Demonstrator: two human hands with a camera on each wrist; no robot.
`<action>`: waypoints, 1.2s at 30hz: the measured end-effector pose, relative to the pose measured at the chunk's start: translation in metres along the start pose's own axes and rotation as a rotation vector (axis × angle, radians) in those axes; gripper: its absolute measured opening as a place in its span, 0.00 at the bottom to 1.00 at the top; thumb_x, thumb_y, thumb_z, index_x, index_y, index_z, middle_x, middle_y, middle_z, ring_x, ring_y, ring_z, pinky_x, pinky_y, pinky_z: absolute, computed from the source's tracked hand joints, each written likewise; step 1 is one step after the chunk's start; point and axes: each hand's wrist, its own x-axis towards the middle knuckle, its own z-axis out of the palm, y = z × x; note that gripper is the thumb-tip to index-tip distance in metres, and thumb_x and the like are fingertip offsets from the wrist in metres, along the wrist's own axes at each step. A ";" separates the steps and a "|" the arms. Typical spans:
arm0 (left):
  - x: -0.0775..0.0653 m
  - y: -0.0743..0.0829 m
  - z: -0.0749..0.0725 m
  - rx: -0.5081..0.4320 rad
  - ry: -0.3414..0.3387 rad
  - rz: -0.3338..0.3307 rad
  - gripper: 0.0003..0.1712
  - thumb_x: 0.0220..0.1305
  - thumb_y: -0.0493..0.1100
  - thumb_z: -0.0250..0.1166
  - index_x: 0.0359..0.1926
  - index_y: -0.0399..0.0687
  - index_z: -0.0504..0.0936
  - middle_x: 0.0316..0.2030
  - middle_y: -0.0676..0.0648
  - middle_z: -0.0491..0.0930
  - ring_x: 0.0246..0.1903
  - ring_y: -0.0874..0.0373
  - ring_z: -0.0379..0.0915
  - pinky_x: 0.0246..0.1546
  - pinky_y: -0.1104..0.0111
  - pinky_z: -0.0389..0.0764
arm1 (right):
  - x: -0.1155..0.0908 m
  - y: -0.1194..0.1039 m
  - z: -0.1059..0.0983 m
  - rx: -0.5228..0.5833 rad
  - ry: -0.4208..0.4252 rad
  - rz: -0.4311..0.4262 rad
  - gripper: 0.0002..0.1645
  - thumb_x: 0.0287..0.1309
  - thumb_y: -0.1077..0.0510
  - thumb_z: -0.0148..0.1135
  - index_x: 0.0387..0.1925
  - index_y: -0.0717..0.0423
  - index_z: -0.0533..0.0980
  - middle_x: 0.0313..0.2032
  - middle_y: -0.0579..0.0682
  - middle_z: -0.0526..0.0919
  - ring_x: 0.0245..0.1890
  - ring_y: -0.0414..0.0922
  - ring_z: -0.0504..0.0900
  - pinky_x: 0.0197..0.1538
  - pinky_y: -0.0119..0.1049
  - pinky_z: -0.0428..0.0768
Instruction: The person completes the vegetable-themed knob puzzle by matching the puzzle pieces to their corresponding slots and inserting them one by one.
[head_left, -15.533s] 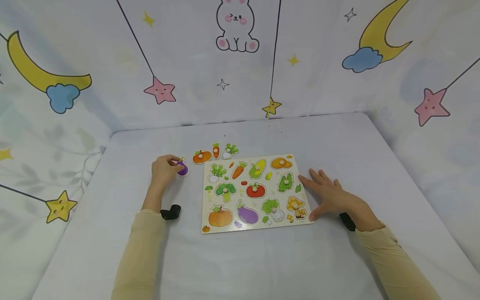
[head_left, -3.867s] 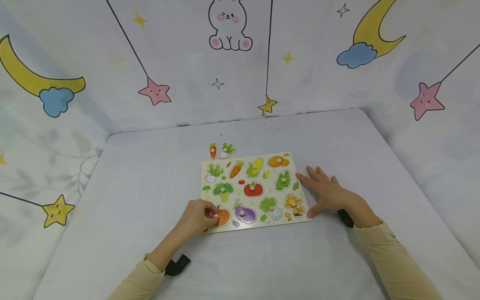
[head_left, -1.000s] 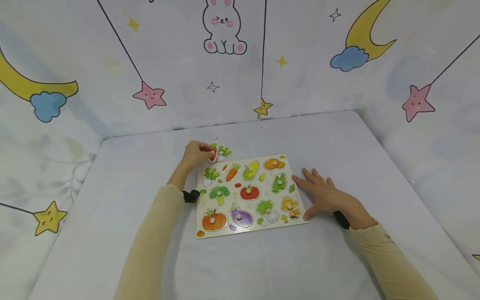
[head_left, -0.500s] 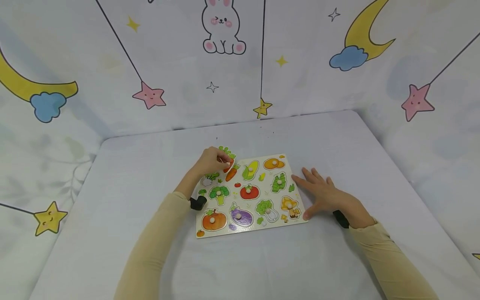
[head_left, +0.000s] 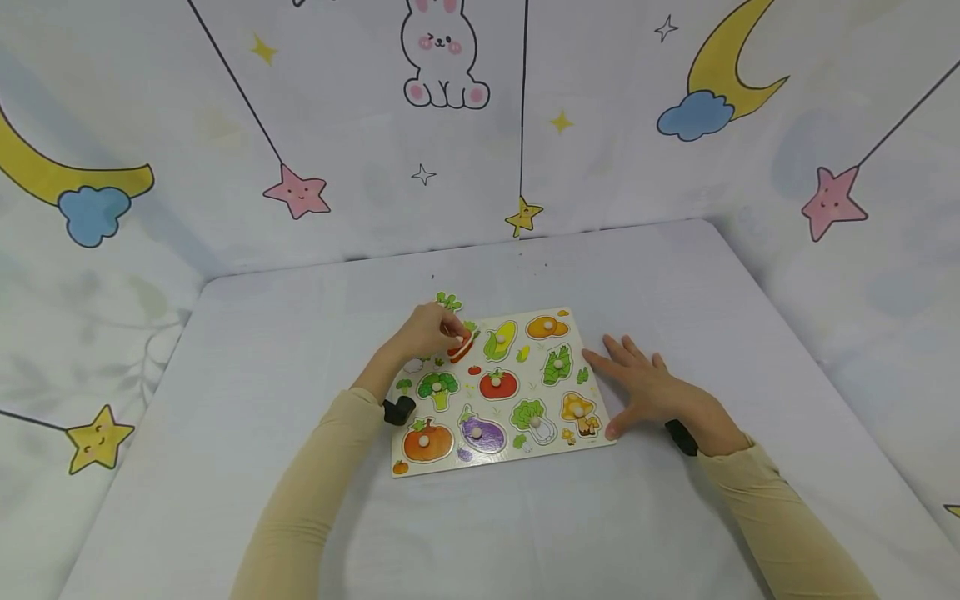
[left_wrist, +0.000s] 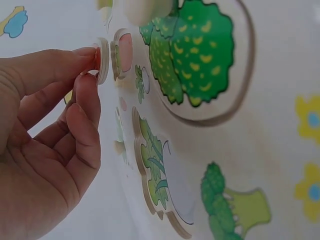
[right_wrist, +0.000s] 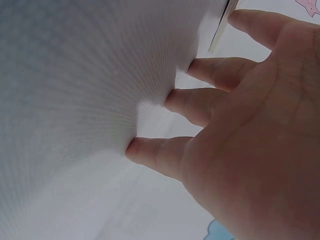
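My left hand (head_left: 431, 332) pinches the carrot puzzle piece (head_left: 463, 345) between thumb and fingertips. The piece is tilted just above the carrot-shaped recess in the vegetable puzzle board (head_left: 457, 463). In the left wrist view the carrot piece (left_wrist: 103, 61) shows edge-on, a small gap away from the recess (left_wrist: 125, 53). Fingers spread, my right hand (head_left: 645, 387) lies at the board's right side, thumb and index finger at its edge. Its other fingertips press the cloth in the right wrist view. Behind my left hand lies a white radish piece (head_left: 448, 300), partly hidden.
Knobbed pieces sit in the board, among them the pumpkin (head_left: 428, 443), eggplant (head_left: 484, 436), tomato (head_left: 499, 386) and broccoli (head_left: 437, 390). The white radish recess (left_wrist: 167, 175) holds no piece. White cloth (head_left: 525, 533) covers the table; a printed curtain stands behind.
The eggplant and pumpkin pieces went from beside the board into it. More recently my left hand picked up the carrot piece and carried it right and nearer over its recess. My right hand stayed.
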 end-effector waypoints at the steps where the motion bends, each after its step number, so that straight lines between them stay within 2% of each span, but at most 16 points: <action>1: 0.000 0.000 0.000 -0.001 -0.005 -0.002 0.07 0.61 0.36 0.66 0.39 0.40 0.88 0.35 0.43 0.85 0.34 0.54 0.77 0.35 0.68 0.80 | 0.000 0.000 0.000 0.000 -0.001 0.001 0.75 0.26 0.40 0.83 0.76 0.50 0.53 0.76 0.67 0.39 0.74 0.69 0.32 0.65 0.77 0.34; 7: 0.000 -0.002 0.002 0.002 -0.020 -0.002 0.07 0.61 0.35 0.66 0.38 0.39 0.88 0.36 0.42 0.86 0.35 0.53 0.78 0.36 0.67 0.81 | 0.000 0.000 0.000 0.002 -0.004 0.010 0.75 0.26 0.40 0.83 0.76 0.49 0.53 0.76 0.67 0.39 0.75 0.69 0.32 0.65 0.76 0.34; 15: 0.002 -0.006 0.007 0.009 -0.024 -0.001 0.07 0.61 0.34 0.66 0.38 0.39 0.88 0.34 0.43 0.85 0.32 0.55 0.76 0.34 0.68 0.79 | -0.001 0.000 0.001 0.004 0.007 -0.003 0.74 0.25 0.41 0.83 0.76 0.50 0.53 0.76 0.68 0.40 0.74 0.70 0.33 0.64 0.77 0.34; 22: 0.001 -0.004 0.008 0.021 -0.028 -0.018 0.06 0.61 0.35 0.66 0.38 0.40 0.88 0.34 0.43 0.85 0.31 0.56 0.76 0.33 0.70 0.78 | -0.002 -0.003 0.000 0.008 0.008 0.002 0.74 0.25 0.42 0.83 0.76 0.51 0.54 0.76 0.67 0.40 0.74 0.69 0.33 0.64 0.77 0.35; 28: 0.000 -0.003 0.009 0.020 -0.029 -0.008 0.06 0.62 0.34 0.65 0.38 0.39 0.88 0.33 0.43 0.85 0.31 0.56 0.76 0.33 0.69 0.78 | -0.002 -0.005 -0.001 0.011 0.005 0.001 0.74 0.25 0.42 0.83 0.75 0.51 0.54 0.76 0.68 0.40 0.74 0.69 0.33 0.64 0.77 0.35; 36: 0.001 -0.003 0.010 0.004 -0.028 -0.041 0.07 0.61 0.35 0.65 0.39 0.39 0.88 0.33 0.43 0.85 0.30 0.56 0.74 0.31 0.70 0.75 | -0.002 -0.003 -0.001 0.014 0.007 -0.004 0.75 0.25 0.41 0.83 0.76 0.51 0.53 0.76 0.67 0.40 0.74 0.69 0.33 0.64 0.77 0.34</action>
